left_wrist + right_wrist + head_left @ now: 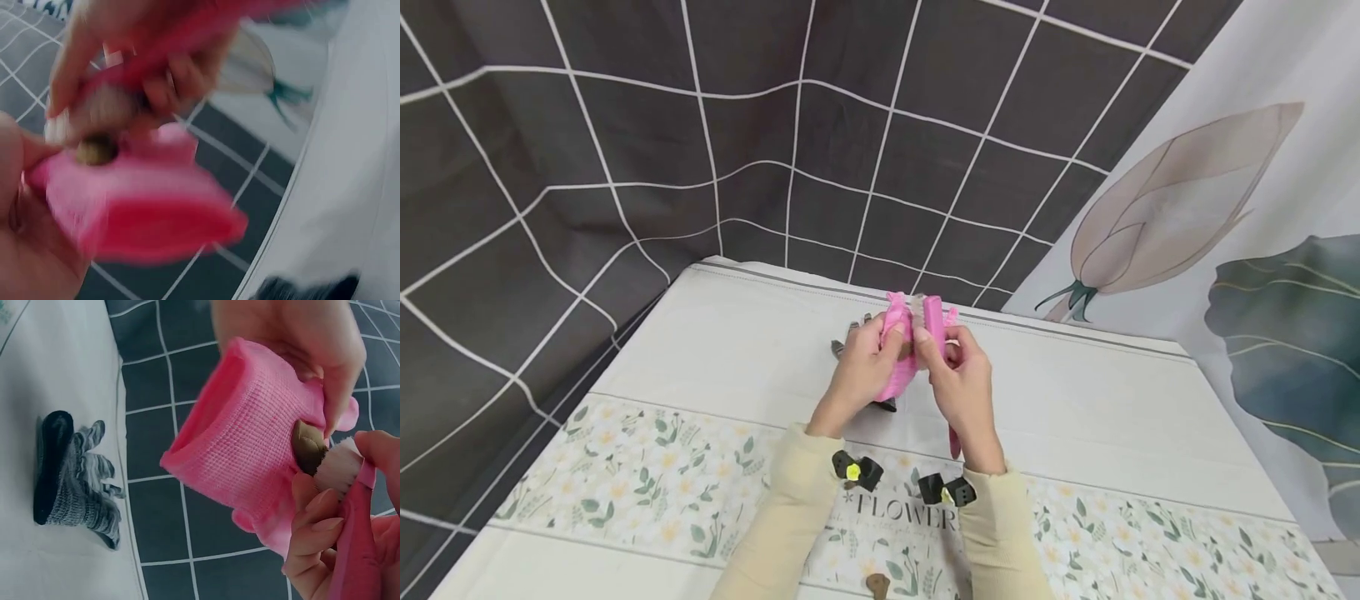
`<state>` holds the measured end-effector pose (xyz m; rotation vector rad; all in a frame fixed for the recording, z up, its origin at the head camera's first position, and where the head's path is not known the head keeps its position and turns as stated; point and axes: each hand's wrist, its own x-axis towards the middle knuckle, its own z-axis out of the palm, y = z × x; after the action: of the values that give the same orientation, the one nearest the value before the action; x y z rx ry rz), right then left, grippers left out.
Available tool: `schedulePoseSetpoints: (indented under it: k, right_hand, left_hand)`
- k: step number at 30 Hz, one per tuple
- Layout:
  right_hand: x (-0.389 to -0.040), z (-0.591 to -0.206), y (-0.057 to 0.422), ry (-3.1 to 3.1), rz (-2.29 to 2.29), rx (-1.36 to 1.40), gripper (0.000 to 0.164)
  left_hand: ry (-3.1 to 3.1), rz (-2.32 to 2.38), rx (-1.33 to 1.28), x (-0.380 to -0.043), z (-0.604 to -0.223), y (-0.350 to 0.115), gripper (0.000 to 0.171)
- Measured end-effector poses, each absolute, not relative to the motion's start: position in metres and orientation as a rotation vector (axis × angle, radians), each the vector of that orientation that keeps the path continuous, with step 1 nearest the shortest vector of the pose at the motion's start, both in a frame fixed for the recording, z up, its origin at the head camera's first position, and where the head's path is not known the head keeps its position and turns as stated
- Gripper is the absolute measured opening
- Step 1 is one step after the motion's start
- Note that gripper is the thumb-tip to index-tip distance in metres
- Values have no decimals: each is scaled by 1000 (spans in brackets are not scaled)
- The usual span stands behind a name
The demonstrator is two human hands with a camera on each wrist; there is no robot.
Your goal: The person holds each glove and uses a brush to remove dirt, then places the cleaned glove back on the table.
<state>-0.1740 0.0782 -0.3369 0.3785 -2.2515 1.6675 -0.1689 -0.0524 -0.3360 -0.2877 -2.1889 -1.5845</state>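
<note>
A pink knitted glove [231, 444] is held up in my left hand [865, 367], its thumb on the upper face. The glove's cuff gapes open in the right wrist view. My right hand [964, 383] grips a pink brush [356, 562] with pale bristles [340, 464]. Those bristles meet or nearly meet a brown patch [309, 447] on the glove; exact contact I cannot tell. Fingers of the right hand also touch the glove beside the patch. The glove [150, 206] and brush look blurred in the left wrist view.
A black-and-grey striped glove [78, 478] lies on the table, partly behind my left hand in the head view. Near the front lies a small brown piece [877, 585]. The white table cover [1097, 400] has a floral band. A dark gridded curtain [850, 125] hangs behind.
</note>
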Motion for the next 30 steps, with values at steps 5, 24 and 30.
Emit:
schedulePoseSetpoints:
  k: [5, 24, 30]
  right_hand:
    - [-172, -343, 74, -2309, 1577, 427, 32]
    - [-172, -337, 86, -2307, 1758, 546, 28]
    - [-175, -336, 92, -2111, 1806, 520, 23]
  left_hand:
    - [-1913, -1760, -41, -165, -332, -43, 17]
    - [-1688, -1908, -1, -202, -379, -62, 19]
    - [-1933, -1746, -125, -174, -341, -56, 17]
